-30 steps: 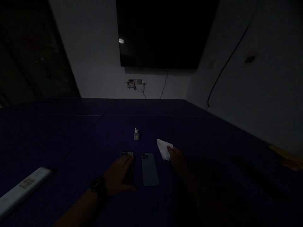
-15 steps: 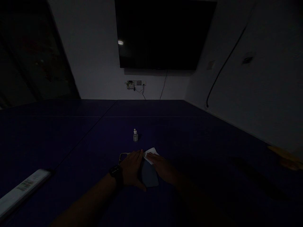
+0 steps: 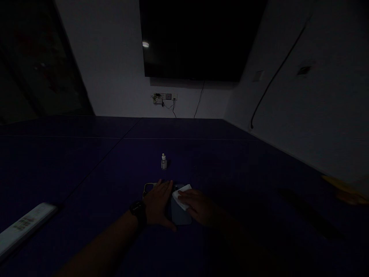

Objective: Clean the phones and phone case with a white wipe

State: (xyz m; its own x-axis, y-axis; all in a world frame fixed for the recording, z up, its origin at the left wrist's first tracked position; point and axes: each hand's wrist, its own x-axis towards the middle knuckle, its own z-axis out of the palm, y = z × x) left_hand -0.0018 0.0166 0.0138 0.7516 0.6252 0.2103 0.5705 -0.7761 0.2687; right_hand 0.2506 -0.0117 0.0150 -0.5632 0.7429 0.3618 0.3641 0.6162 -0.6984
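A dark blue-grey smartphone [image 3: 181, 217] lies flat on the blue surface. My right hand [image 3: 198, 207] presses a folded white wipe [image 3: 182, 192] against its upper part, fingers bent over the wipe. Along the phone's left edge, my left hand [image 3: 158, 204] lies flat with fingers stretched forward and thumb out to the side. It wears a dark watch [image 3: 138, 210] at the wrist. Under and beyond my left fingers shows a phone case [image 3: 148, 185] with a camera cutout, mostly hidden. Past both hands stands a small dropper bottle [image 3: 164, 163] with a white cap.
At the left lies a long white box [image 3: 27, 227] with printing on it. A yellow item [image 3: 343, 184] sits by the right wall, and a dark long shape [image 3: 311, 215] lies nearer. A large dark TV [image 3: 198, 38] hangs over sockets with cables [image 3: 163, 98]. The room is very dim.
My right hand has drawn the wipe slightly toward me over the phone, and its fingers are more bent. My left hand stays beside the phone. The view has tilted slightly.
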